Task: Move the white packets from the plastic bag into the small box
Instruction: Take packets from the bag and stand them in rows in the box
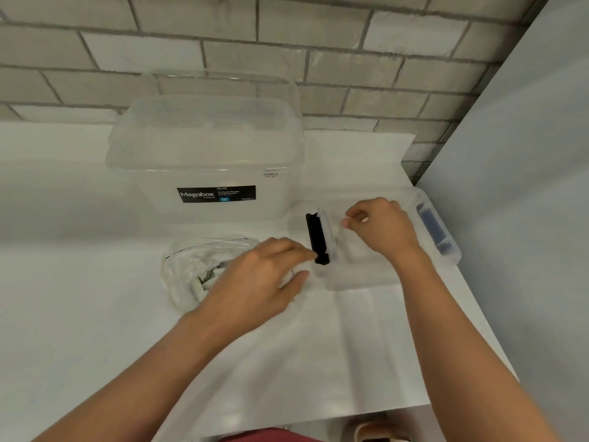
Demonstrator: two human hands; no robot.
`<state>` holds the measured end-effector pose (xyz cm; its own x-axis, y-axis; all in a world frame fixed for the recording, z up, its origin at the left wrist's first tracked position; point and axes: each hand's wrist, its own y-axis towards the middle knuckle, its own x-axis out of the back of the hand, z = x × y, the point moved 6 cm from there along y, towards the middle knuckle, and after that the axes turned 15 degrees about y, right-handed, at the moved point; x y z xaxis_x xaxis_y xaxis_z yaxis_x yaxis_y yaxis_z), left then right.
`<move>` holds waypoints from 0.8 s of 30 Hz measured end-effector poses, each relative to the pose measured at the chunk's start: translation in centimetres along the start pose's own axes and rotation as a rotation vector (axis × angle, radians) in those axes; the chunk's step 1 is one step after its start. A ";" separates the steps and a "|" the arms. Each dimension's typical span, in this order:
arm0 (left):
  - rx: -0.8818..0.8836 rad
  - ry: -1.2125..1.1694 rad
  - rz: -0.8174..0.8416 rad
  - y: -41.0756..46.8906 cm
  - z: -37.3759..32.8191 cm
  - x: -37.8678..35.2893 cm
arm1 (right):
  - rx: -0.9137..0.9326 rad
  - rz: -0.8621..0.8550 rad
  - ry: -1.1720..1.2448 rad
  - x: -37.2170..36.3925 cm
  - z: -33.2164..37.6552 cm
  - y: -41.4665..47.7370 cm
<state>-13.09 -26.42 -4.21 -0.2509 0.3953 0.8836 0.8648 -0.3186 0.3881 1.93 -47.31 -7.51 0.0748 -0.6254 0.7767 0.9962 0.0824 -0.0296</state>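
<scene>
A crumpled clear plastic bag (191, 266) with several white packets lies on the white table, left of centre. My left hand (261, 279) hovers over the bag's right end with relaxed fingers, its fingertips at the black latch (315, 237) of the small clear box (357, 282). My right hand (379, 224) is above the open small box, thumb and forefinger pinching a small white packet (338, 231) over its inside. The packet is blurred and partly see-through.
A large clear Megabox storage tub (204, 161) with its lid on stands behind the bag against the brick wall. A clear part with a blue latch (436, 234) lies right of the small box, near the table's right edge and a grey wall.
</scene>
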 end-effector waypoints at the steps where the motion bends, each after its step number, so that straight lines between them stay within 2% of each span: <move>1: 0.048 0.002 -0.023 -1.0 1.4 1.0 | 0.045 -0.040 0.039 0.6 1.1 -1.5; 6: 0.283 0.120 -0.006 -5.9 9.1 3.2 | 0.193 -0.101 0.405 0.1 7.9 -9.5; 9: 0.273 0.163 0.054 -7.9 10.8 2.9 | 0.291 0.047 0.523 -3.5 12.1 -12.5; 12: 0.202 0.199 0.147 -8.9 11.2 1.9 | 0.398 0.221 0.315 -8.5 14.5 -13.2; 15: 0.154 0.212 0.183 -8.9 10.7 1.2 | 0.373 0.329 -0.042 -12.1 14.2 -12.5; 17: 0.181 0.235 0.221 -8.4 10.2 0.6 | 0.315 0.360 -0.206 -13.1 13.4 -12.1; 20: 0.148 0.286 0.297 -7.2 9.6 -1.0 | 0.232 0.392 -0.315 -13.4 12.6 -11.9; 24: -0.078 0.282 0.338 -6.4 9.2 -2.6 | 0.193 0.409 -0.378 -13.8 12.3 -12.1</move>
<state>-14.01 -17.53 -11.45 -0.0775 0.0106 0.9969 0.8860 -0.4577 0.0738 -11.70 -30.09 -10.12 0.3944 -0.1959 0.8978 0.8610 0.4203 -0.2864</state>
